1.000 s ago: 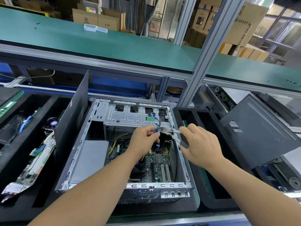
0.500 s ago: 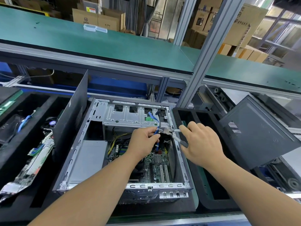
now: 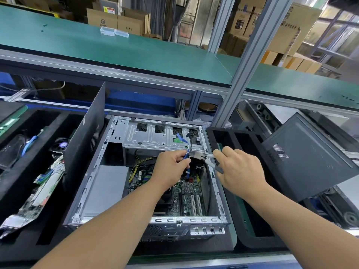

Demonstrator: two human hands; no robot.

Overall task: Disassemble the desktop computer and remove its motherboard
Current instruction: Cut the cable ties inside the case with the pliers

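The open desktop case [image 3: 93,177] lies flat in the middle, its green motherboard [image 3: 189,193] showing at the bottom right of the interior. A silver drive cage [image 3: 155,137] spans the far end. My left hand [image 3: 171,167] pinches a blue cable [image 3: 186,154] that runs from the cage down to the board. My right hand [image 3: 239,169] grips the handles of pliers [image 3: 202,157], whose jaws sit at the blue cable just beside my left fingers. A grey power supply [image 3: 104,191] fills the case's left side.
A black side panel [image 3: 85,136] stands upright against the case's left edge. A black foam tray [image 3: 25,191] on the left holds a removed circuit board and a fan. Another black tray [image 3: 250,226] sits right, with a dark panel [image 3: 303,156] leaning over it. An aluminium post [image 3: 239,74] rises behind.
Both hands stay at the blue cable with the pliers; the hands and view have shifted only slightly.
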